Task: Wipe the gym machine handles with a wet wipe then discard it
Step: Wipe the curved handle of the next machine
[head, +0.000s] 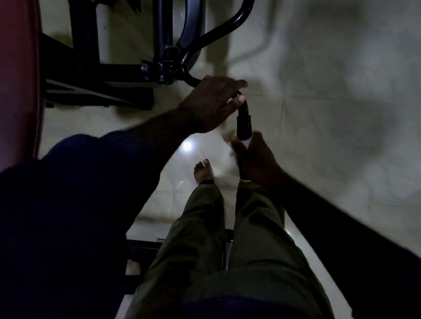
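Note:
A black curved handlebar (pixel 244 117) of the gym machine reaches toward me, ending in a thicker grip. My left hand (pixel 212 103) grips the bar just above that grip, thumb on the near side. My right hand (pixel 253 154) is wrapped round the handle's lower end, with a sliver of white wet wipe (pixel 246 141) showing between the fingers and the grip. Most of the wipe is hidden inside the hand. The scene is dim and the right hand is blurred.
The machine's black frame and post (pixel 162 35) stand at the upper left, with a second handlebar (pixel 239 14) curving away above. A dark red surface (pixel 12 63) runs along the left edge. Pale tiled floor (pixel 341 105) spreads to the right. My legs and a bare foot (pixel 204 171) are below.

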### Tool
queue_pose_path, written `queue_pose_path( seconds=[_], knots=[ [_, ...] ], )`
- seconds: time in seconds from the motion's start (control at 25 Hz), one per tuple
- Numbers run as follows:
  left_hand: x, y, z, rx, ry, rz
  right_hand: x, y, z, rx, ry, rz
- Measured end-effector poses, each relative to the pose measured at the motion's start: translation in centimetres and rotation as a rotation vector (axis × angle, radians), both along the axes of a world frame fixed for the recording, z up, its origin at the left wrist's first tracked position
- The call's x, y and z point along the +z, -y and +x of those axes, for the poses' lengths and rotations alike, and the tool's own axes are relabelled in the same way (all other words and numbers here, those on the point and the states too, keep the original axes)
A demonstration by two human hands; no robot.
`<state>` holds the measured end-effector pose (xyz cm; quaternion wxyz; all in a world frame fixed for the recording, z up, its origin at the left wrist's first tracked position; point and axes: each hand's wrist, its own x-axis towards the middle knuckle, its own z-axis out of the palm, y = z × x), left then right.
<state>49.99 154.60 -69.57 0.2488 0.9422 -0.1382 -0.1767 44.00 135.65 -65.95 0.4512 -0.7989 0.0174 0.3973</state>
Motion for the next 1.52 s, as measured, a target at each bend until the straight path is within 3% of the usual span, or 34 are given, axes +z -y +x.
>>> queue_pose_path(
  seconds=[0.16,0.36,0.48,0.68,0.8,0.92,1.0,1.08,1.16,1.24,1.32,1.36,1.44,1.52],
  knots=[
    [-1.1,-0.3,0.3,-0.045,-0.006,-0.065,0.1,-2.0,4.7,-0.012,0.057,-0.066],
    [-0.7,-0.2,0.2,-0.038,-0.072,-0.013,-1.4,2.9,-5.6,0.128,0.033,-0.287],
    [-1.2,-0.2,0.2,0.002,-0.105,-0.008,-0.5,1.0,-3.0,0.022,-0.043,-0.257],
    [-1.1,0.1,0.3,0.036,-0.172,-0.017,-1.4,-1.6,5.1,-0.090,-0.069,0.041],
    [-0.7,-0.1,0.6,0.046,-0.235,-0.007,-0.4,-0.2,2.0,-0.369,-0.518,0.416],
    [-0.6,0.2,0.6,0.048,-0.256,0.003,0.2,2.1,-1.9,-0.411,-0.660,0.420],
    [-0.8,0.2,0.4,0.056,-0.230,0.007,0.8,2.4,-4.4,-0.317,-0.488,0.236],
    [-1.2,0.3,0.5,0.066,-0.222,0.003,0.8,1.3,-5.7,-0.224,-0.184,0.067],
    [-1.4,0.3,0.3,0.063,-0.201,0.009,0.8,-0.7,-6.3,-0.310,-0.042,-0.125],
    [-1.5,0.3,0.2,0.059,-0.202,0.003,1.4,-1.2,-4.8,-0.482,-0.302,-0.147],
    [-0.9,0.7,0.2,0.088,-0.232,-0.003,3.0,0.0,-2.9,-0.724,-0.908,0.182],
    [-0.5,0.9,0.1,0.108,-0.255,-0.004,3.7,0.7,-2.3,-0.784,-1.081,0.293],
    [0.1,1.4,-0.4,0.147,-0.283,-0.011,3.6,1.0,-2.3,-0.764,-1.049,0.264],
    [0.2,1.9,-1.4,0.185,-0.267,-0.023,3.5,-0.9,-4.1,-0.729,-0.768,0.055]
  ],
)
